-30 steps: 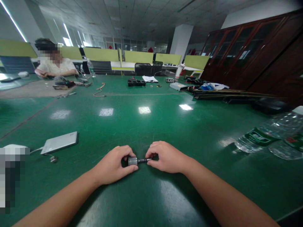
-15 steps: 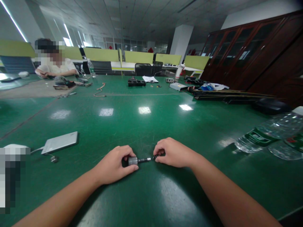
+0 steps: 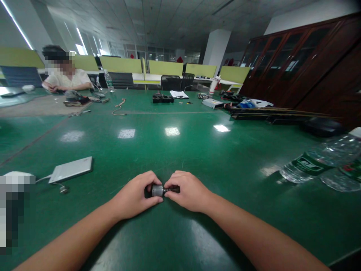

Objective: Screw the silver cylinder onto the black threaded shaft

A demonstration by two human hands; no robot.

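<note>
My left hand (image 3: 135,197) is closed around a small silver metal cylinder (image 3: 157,190), like a little motor, lying low over the green table. Its thumb and index finger grip the sides, and the palm hides its dark rear end. From the cylinder's right end a thin dark shaft (image 3: 166,190) points toward my right hand (image 3: 187,191). The right thumb and fingertips pinch around this shaft, close against the cylinder. Part of the dark shaft shows within the curled right fingers. Whether a small dark piece also sits under those fingertips is hidden.
A grey power bank (image 3: 72,169) with a cable lies left on the green table (image 3: 158,150). Clear water bottles (image 3: 307,163) lie at the right. Farther back are a black tray-like part (image 3: 163,98), papers (image 3: 178,94), dark strips (image 3: 254,112) and a seated person (image 3: 67,77).
My right hand, which held a small dark piece just past the shaft's tip, has moved left and now surrounds the shaft. The left hand keeps its grip, almost unmoved.
</note>
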